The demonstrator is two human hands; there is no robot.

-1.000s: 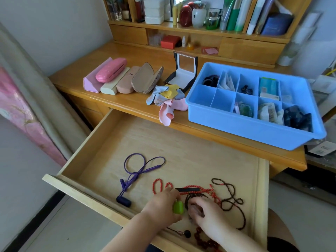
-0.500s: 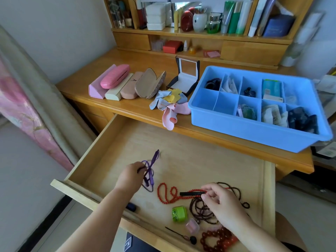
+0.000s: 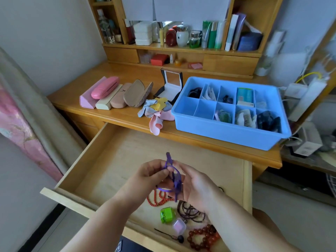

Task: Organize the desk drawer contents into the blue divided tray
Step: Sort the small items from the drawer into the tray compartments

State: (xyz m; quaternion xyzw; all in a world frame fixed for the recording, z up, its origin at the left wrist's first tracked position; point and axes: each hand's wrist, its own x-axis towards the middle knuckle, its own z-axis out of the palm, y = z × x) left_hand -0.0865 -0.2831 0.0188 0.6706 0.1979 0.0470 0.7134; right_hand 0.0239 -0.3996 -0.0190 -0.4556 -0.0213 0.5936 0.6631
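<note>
Wooden counter [image 3: 116,115] carries blue tray [image 3: 223,132] at right, above open drawer [image 3: 112,160]. Purple cord [image 3: 175,180] held up over drawer: left hand [image 3: 147,176] pinches it, right hand [image 3: 195,186] curls loosely round it. Step, likely: bundling cord. Next: carry to tray's bare near-left compartments, over the counter edge. Beads [image 3: 160,199] remain below.

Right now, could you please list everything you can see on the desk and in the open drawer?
Divided tray: one, blue, desk right.
Glasses cases: five, pink, cream and tan, desk left.
Cloths: a pile, mixed colours, beside tray.
Jewellery box: one, black, open, behind cloths.
Drawer: one, wooden, open.
Bead strings: several, red and dark, drawer front.
Green case: one, drawer front.
Purple cord: one, in both hands' grip.
Left hand.
Right hand.
</note>
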